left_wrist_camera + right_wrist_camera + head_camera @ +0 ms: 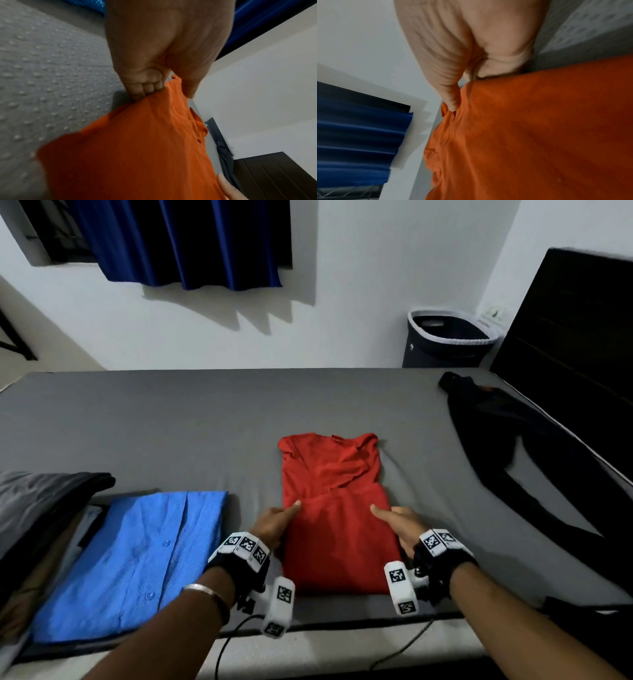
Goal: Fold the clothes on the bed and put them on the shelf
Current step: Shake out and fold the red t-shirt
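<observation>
Clothes: red garment (337, 508) lying mid-bed (171, 422), sides folded in; left hand (275, 523), right hand (404, 525) pinching its edges; blue shirt (137, 563) lying folded; dark trousers (520, 453) awaiting folding; shelf unseen.

Dim, even indoor light; wide-angle bending at edges; both wrist views soft and blurred.

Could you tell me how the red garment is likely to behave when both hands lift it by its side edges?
The red garment is thin cloth and creases where the left hand and right hand pinch it, so it will probably sag between them. It looks light. Its loose folded layers may slip open when raised off the bed.
</observation>
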The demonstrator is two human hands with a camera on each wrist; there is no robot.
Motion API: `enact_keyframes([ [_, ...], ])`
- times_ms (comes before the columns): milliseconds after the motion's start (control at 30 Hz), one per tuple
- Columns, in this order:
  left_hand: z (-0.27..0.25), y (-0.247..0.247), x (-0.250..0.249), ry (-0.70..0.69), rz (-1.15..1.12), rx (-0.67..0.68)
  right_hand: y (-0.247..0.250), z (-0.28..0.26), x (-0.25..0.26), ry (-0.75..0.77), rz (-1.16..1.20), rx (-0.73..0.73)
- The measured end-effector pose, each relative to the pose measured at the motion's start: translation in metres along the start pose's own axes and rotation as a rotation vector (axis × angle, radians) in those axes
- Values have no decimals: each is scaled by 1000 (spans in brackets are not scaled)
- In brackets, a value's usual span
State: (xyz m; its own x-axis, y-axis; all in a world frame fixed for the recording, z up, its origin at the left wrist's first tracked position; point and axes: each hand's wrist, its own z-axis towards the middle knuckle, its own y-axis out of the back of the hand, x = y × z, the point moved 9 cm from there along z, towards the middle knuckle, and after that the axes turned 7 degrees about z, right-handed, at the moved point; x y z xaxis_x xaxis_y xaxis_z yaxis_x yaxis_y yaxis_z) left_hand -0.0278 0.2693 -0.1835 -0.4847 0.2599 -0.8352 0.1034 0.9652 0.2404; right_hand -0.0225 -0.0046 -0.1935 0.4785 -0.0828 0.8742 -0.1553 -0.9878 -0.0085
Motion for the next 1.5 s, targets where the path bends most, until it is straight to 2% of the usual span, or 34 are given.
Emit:
enact_keyframes([
  [100, -4, 0, 11, 15, -10, 34, 4, -5, -7, -7, 28, 50],
  [167, -7, 0, 24, 28, 58, 72, 10, -12, -14, -3, -116, 49],
  [233, -9, -1, 31, 16, 155, 89, 8, -23, -13, 56, -240, 64],
  [300, -10, -2, 25, -12, 172, 84, 5, -28, -8, 144, -249, 63],
  [367, -11, 4, 19, -23, 79, 38, -1, -30, -1, 216, -169, 52],
  [433, -11, 10, 18, -45, 36, -18, -3, -30, -6, 187, -149, 22],
  [533, -4, 11, 41, -25, 49, -43, 3, -28, -23, 103, -157, 5],
  [667, -29, 8, 43, -27, -76, -57, 19, -33, -31, 105, -170, -65],
  [767, -42, 13, 53, -71, -75, -145, 29, -56, -33, 176, -207, -122],
  [933, -71, 4, 67, -114, 185, -120, 35, -90, -52, 227, -434, -113],
  [1033, -79, 1, 61, -155, 259, -93, 40, -99, -49, 243, -344, -149],
  [1100, -81, 5, 58, -159, 268, -107, 43, -102, -51, 202, -263, -165],
  [1233, -92, 9, 70, -142, 528, -155, 44, -114, -66, 129, -320, -127],
  [1400, -113, 15, 82, -211, 359, -186, 58, -133, -77, 153, -246, -188],
  [1500, -124, 10, 77, -274, 344, -193, 47, -150, -86, 80, -152, -93],
])
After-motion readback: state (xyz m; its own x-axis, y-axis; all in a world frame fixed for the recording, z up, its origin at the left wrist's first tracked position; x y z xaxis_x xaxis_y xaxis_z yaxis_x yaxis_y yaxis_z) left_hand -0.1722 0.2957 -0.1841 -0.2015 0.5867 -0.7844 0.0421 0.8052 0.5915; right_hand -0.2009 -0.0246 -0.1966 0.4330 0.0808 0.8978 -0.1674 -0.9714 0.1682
